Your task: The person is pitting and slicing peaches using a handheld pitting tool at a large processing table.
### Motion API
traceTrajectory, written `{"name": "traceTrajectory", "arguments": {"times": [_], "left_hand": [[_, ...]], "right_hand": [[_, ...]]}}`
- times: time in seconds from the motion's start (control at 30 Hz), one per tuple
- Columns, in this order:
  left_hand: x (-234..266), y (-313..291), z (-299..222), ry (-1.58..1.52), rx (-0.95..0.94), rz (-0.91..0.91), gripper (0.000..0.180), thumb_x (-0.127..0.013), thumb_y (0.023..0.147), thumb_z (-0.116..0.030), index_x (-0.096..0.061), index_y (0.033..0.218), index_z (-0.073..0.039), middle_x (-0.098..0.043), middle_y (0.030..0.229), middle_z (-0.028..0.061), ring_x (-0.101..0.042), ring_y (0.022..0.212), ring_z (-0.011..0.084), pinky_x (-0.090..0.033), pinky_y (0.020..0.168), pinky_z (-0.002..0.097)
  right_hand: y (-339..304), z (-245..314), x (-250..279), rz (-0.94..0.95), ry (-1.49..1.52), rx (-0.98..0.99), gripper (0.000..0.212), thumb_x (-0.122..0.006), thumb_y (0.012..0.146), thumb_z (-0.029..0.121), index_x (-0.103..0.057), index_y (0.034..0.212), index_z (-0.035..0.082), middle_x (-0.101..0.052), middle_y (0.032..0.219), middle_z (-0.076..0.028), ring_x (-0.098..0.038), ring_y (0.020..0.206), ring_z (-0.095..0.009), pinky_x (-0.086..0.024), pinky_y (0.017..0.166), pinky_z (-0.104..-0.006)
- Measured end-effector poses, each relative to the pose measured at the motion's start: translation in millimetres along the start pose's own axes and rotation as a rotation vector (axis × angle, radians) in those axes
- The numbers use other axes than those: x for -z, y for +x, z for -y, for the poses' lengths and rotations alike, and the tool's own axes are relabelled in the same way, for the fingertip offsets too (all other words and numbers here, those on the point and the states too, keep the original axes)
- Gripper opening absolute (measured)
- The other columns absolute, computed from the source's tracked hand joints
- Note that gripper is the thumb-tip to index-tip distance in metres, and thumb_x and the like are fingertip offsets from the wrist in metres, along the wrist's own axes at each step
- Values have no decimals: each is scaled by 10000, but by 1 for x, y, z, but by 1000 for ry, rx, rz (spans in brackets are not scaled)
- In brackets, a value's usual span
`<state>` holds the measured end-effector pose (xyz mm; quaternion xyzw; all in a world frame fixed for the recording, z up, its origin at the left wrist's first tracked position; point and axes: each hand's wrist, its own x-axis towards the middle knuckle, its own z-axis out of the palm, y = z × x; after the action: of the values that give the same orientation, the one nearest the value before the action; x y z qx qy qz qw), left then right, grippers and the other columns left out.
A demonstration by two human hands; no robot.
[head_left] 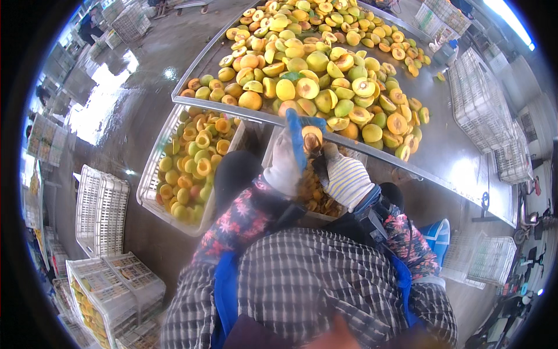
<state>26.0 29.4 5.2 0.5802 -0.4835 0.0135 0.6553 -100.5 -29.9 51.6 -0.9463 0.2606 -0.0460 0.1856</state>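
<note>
In my left hand (286,157), in a white glove with blue fingers, is a halved yellow peach (312,138), its cut face and brown middle toward me. The fingers curl around its far and left sides. My right hand (347,177), in a white glove with thin stripes and dark fingertips, is closed right beside the peach half. Whatever it grips is hidden by the fingers. Both hands are just at the near edge of a metal table (453,131), where a heap of yellow peach halves (349,81) lies.
Left of my knees stands a white crate (145,192) of pitted peach halves (192,168). Below my hands a container holds brown pits (325,198). White crates (102,209) stand on the wet floor at left, more stacked crates (479,99) at right. A blue bag (437,238) is by my right elbow.
</note>
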Motion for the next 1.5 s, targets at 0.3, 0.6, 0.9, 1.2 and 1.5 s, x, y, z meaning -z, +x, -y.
{"name": "traceTrajectory", "arguments": {"times": [0.3, 0.6, 0.9, 1.2, 1.5], "left_hand": [[12, 12, 3, -289, 203, 372, 381, -382, 981, -181, -366, 1282, 52, -592, 933, 95, -571, 825, 176, -473, 759, 289], [-2, 4, -5, 36, -31, 47, 486, -340, 981, -375, -473, 1142, 64, -623, 888, 137, -618, 743, 238, -498, 693, 325], [-2, 9, 19, -669, 671, 462, 528, -400, 943, -478, -569, 1018, 17, -634, 761, 110, -609, 688, 191, -471, 700, 279], [-18, 11, 21, -936, 975, 295, 445, -455, 936, -435, -586, 959, -11, -612, 740, 60, -575, 642, 126, -448, 566, 249], [-13, 4, 2, -939, 705, 312, 428, -430, 965, -349, -446, 1177, 23, -612, 877, 102, -606, 716, 199, -514, 699, 320]], "right_hand": [[-6, -35, -23, -139, 376, 422, 169, -513, 889, 102, -477, 1035, 23, -544, 785, -93, -534, 697, -272, -433, 638, -372], [-12, -17, -30, -26, 1048, 129, 157, -533, 921, 171, -491, 1030, 66, -464, 820, 32, -419, 730, -70, -382, 660, -222], [-28, -49, -44, 264, 966, 13, 322, -522, 934, 312, -509, 1089, 30, -481, 874, 33, -430, 779, -82, -397, 730, -230], [-40, -32, -49, 101, 1172, -272, 384, -511, 927, 352, -528, 1184, 67, -555, 852, -30, -479, 721, -109, -401, 652, -252], [-35, -22, -31, 409, 1790, -651, 355, -488, 898, 499, -507, 883, 144, -424, 557, 39, -311, 347, -79, -234, 318, -210]]}}
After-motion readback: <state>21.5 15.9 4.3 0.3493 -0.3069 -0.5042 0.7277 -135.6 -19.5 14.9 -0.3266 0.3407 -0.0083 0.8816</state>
